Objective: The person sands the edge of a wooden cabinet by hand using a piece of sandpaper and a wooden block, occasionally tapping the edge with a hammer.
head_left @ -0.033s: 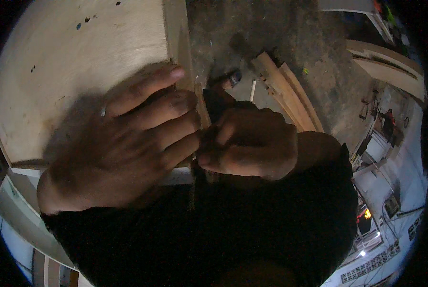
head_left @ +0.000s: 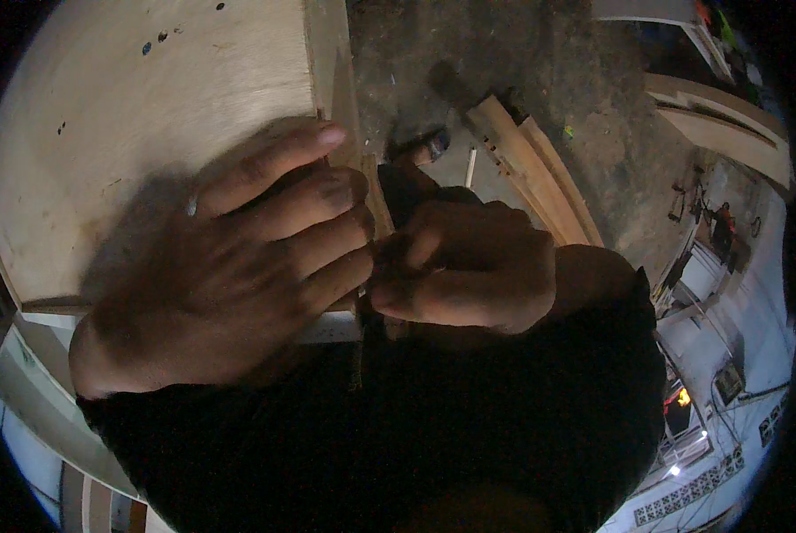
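Note:
A large pale wooden panel (head_left: 193,80) fills the upper left, with a few dark holes near its far end. My left hand (head_left: 238,240) lies palm down across its near right corner. One finger is stretched along the top, while the others bend over the right edge; the thumb is hidden. Right beside those fingertips, my right hand (head_left: 469,266) is closed in a fist, thumb against the curled index finger. What it pinches, if anything, is lost in shadow. A narrow wooden strip (head_left: 377,195) shows between the two hands along the panel's edge.
Long wooden boards (head_left: 531,169) lie on the grey concrete floor (head_left: 416,53) ahead to the right, near a thin pale stick (head_left: 471,167). More curved-looking boards (head_left: 718,133) are at the far right. A foot (head_left: 429,147) shows beyond my right hand.

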Tool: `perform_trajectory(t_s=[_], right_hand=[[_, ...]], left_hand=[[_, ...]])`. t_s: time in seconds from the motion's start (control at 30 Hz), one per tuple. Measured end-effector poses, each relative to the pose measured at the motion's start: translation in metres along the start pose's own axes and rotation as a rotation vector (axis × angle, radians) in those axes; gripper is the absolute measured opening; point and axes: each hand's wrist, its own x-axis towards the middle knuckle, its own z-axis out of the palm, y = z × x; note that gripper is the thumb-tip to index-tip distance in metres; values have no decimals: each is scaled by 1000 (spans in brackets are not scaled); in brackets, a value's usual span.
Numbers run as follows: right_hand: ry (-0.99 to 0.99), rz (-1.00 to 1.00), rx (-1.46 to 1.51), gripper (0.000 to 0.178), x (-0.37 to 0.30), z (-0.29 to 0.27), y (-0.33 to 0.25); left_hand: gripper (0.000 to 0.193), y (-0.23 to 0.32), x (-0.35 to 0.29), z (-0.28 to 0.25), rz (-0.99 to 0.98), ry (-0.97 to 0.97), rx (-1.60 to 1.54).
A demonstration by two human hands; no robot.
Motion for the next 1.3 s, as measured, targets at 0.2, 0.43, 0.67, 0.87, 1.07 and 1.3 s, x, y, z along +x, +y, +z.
perform_trajectory(t_s=[0.2,0.43,0.67,0.87,1.07,1.3], right_hand=[[42,0,13,25,-4,4,2],[-39,-7,1,24,-3,-4,2],[-135,29,13,19,9,-7,-8],[-318,202,-84,24,13,-20,-17],[-205,268,-172,39,-34,-14,5],[-42,366,-320,57,-104,23,54]], left_hand=[[30,-1,-1,3,4,-9,31],[24,0,-1,3,-4,-33,39],[24,8,-5,-4,-49,-44,45],[28,-1,5,-4,-37,-41,21],[25,10,-5,-11,-53,-72,143],[24,-6,-1,-9,-53,-105,135]])
